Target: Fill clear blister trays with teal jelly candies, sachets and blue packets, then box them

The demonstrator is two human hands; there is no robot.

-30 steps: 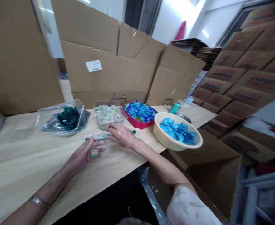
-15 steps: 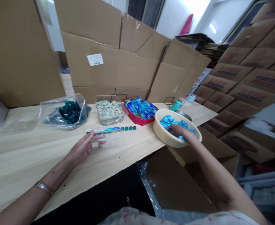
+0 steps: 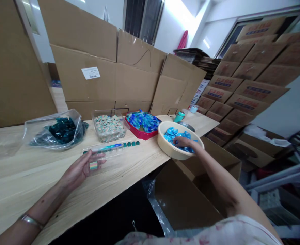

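Blue foil packets (image 3: 178, 135) lie in a cream bowl (image 3: 162, 144) under the right hand (image 3: 183, 142), whose fingers reach among them; I cannot tell if they pinch one. Well apart, the left hand (image 3: 78, 169) rests open on the table (image 3: 114, 183), just below a clear tray (image 3: 101, 149), perhaps to have a striped tile (image 3: 93, 165) ready at its fingers, though any grip is unclear.

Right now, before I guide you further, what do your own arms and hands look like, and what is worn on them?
The left hand and right hand are bare, with no gloves, and the forearms are uncovered. A metal bangle circles the left wrist. A pale sleeve with pinkish-red marks shows near the right arm.
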